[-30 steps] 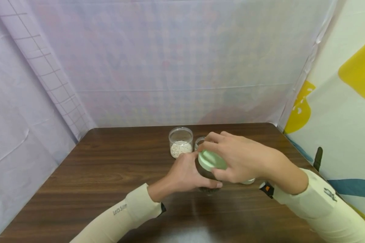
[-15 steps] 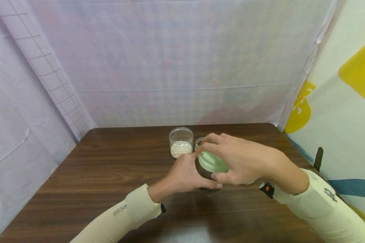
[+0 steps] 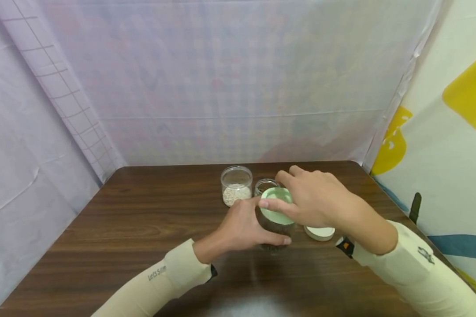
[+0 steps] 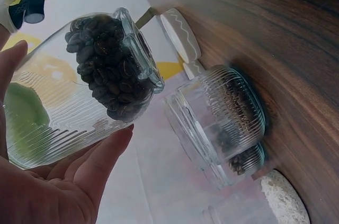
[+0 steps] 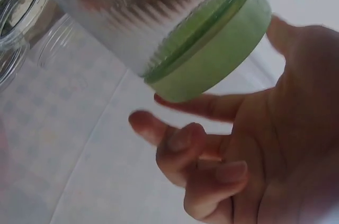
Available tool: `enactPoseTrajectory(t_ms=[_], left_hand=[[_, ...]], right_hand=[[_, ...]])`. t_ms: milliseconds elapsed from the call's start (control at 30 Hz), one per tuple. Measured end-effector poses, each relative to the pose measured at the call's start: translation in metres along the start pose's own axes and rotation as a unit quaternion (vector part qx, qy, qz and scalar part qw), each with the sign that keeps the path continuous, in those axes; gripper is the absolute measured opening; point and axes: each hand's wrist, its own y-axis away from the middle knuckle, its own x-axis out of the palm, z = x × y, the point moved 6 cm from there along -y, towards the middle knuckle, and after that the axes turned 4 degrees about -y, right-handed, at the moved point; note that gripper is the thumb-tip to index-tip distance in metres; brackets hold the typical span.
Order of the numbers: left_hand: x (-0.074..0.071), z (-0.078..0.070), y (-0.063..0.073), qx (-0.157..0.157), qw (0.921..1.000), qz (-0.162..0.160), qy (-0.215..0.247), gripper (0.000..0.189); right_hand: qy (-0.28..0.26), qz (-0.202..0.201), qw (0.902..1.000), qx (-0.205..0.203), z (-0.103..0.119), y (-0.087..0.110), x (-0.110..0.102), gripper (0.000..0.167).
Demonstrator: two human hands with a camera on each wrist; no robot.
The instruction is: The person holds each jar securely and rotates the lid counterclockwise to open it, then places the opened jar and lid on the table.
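Note:
My left hand (image 3: 238,226) grips a ribbed glass jar (image 3: 275,230) over the table. Dark glossy beans (image 4: 108,68) fill the bottom end of that jar in the left wrist view. On its top sits a green lid (image 3: 277,217). My right hand (image 3: 317,196) is at this lid, thumb lying across its near left part in the head view. In the right wrist view the thumb and forefinger hold opposite edges of the lid, while the other fingers curl beside it. Whether the lid is loose cannot be told.
Behind the held jar stand a clear container of white flakes (image 3: 236,193) and an uncovered glass jar (image 3: 266,182). A pale round lid (image 3: 320,234) lies on the brown table (image 3: 162,211) under my right forearm. White cloth (image 3: 230,88) hangs behind the table.
My right hand has shifted its hold on the green lid: the thumb has moved up and left across it, uncovering the jar behind and the pale lid. My left hand stays in place.

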Motion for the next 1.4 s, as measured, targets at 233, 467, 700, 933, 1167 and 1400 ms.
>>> enactPoseTrajectory(t_ms=[233, 467, 700, 933, 1167, 1400], left_hand=[[-0.001, -0.002, 0.0, 0.011, 0.9999, -0.002, 0.006, 0.062], [0.001, -0.003, 0.001, 0.022, 0.9997, 0.004, 0.013, 0.064], [0.001, -0.002, 0.001, 0.014, 0.9999, 0.006, 0.003, 0.064], [0.001, -0.001, 0.001, 0.021, 0.9997, 0.003, 0.01, 0.053], [0.002, -0.001, 0.002, 0.013, 0.9998, 0.004, 0.012, 0.068], [0.003, -0.001, 0.001, 0.014, 0.9999, -0.002, 0.001, 0.072]], right_hand=[[-0.005, 0.01, 0.999, -0.044, 0.01, 0.002, 0.004, 0.081], [-0.006, 0.002, 0.9977, -0.067, 0.013, 0.003, 0.004, 0.064], [-0.014, 0.02, 0.9912, -0.13, 0.019, 0.007, 0.002, 0.05], [-0.045, 0.041, 0.9865, -0.152, 0.021, 0.009, 0.003, 0.058], [-0.03, -0.009, 0.9987, -0.039, 0.008, 0.001, -0.001, 0.084], [-0.017, -0.022, 0.9987, 0.041, -0.004, -0.002, -0.003, 0.085]])
